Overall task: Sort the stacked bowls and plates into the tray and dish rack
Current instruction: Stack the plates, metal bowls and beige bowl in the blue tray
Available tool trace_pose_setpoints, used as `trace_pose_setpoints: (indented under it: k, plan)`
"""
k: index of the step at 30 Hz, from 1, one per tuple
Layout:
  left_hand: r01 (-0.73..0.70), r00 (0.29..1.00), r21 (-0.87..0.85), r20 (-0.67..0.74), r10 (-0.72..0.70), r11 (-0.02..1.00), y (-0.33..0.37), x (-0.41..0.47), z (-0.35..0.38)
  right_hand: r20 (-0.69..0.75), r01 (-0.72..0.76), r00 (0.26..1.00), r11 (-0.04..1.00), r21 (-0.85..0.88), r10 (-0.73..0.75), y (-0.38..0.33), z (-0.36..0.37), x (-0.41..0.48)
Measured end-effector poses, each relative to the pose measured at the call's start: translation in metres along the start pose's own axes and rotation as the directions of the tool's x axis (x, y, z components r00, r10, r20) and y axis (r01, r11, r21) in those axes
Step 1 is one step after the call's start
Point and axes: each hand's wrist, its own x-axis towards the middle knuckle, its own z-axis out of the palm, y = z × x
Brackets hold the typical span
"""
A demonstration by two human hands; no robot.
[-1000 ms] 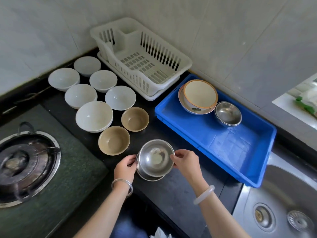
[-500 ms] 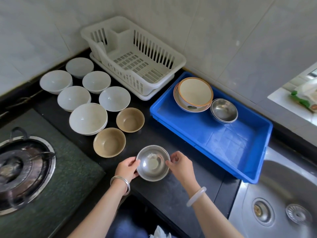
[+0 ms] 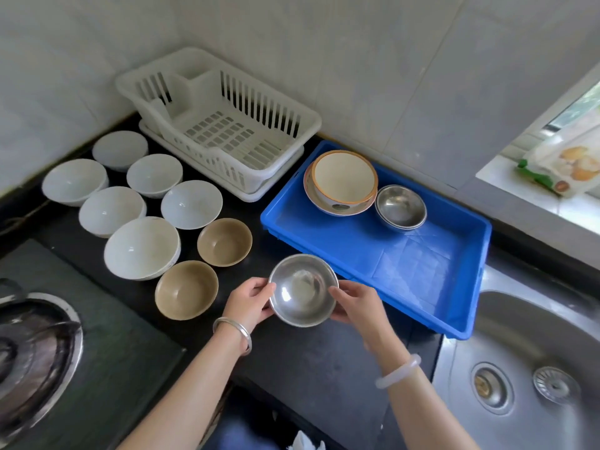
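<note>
Left of the blue tray (image 3: 467,287), white bowls (image 3: 142,247) and tan bowls (image 3: 186,290) stand on the tabletop (image 3: 302,362); the white dish rack (image 3: 227,125) sits up-left of the tray; the left hand (image 3: 248,303) and right hand (image 3: 357,303), fingers curled, grip opposite rims of a steel bowl (image 3: 303,290) just left of the tray's near wall; the tray's open floor lies to the hands' right, nearer the right hand; a rimmed bowl (image 3: 344,180) and steel bowls (image 3: 401,206) occupy its far end.
</note>
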Motion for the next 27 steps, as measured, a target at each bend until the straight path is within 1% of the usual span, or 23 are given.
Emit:
trace_pose_setpoints:
  k: [3, 8, 11, 13, 15, 18, 20, 23, 27]
  plan:
    - [-0.014, 0.996, -0.038, 0.092, 0.018, 0.999, 0.026, 0.004, 0.036, -0.088, 0.054, 0.995, 0.995, 0.083, -0.046, -0.019, -0.03, 0.002]
    - [-0.011, 0.968, -0.031, 0.249, 0.018, 0.999, 0.055, 0.012, 0.116, -0.266, 0.076, 0.964, 0.974, 0.216, -0.017, -0.028, -0.087, 0.01]
    - [0.087, 0.928, 0.039, 0.359, -0.096, 0.995, 0.058, 0.018, 0.161, -0.352, 0.088, 0.935, 0.936, 0.342, 0.04, -0.022, -0.116, 0.019]
    - [0.142, 0.905, 0.072, 0.396, -0.159, 0.987, 0.054, 0.023, 0.188, -0.398, 0.082, 0.913, 0.914, 0.398, 0.092, -0.016, -0.132, 0.026]
    - [0.163, 0.895, 0.079, 0.407, -0.181, 0.984, 0.05, 0.029, 0.213, -0.433, 0.094, 0.892, 0.886, 0.455, 0.128, -0.011, -0.145, 0.033]
    - [0.165, 0.891, 0.065, 0.418, -0.177, 0.984, 0.045, 0.037, 0.243, -0.483, 0.106, 0.85, 0.831, 0.547, 0.209, -0.007, -0.158, 0.044]
    - [0.139, 0.893, 0.084, 0.42, -0.161, 0.987, 0.044, 0.043, 0.258, -0.506, 0.1, 0.828, 0.825, 0.556, 0.241, -0.007, -0.167, 0.053]
    - [0.052, 0.912, 0.093, 0.402, -0.085, 0.994, 0.044, 0.056, 0.272, -0.524, 0.118, 0.828, 0.852, 0.511, 0.2, -0.013, -0.178, 0.067]
    - [-0.123, 0.947, 0.13, 0.312, 0.077, 0.984, 0.054, 0.082, 0.283, -0.524, 0.146, 0.843, 0.884, 0.443, 0.124, -0.036, -0.182, 0.093]
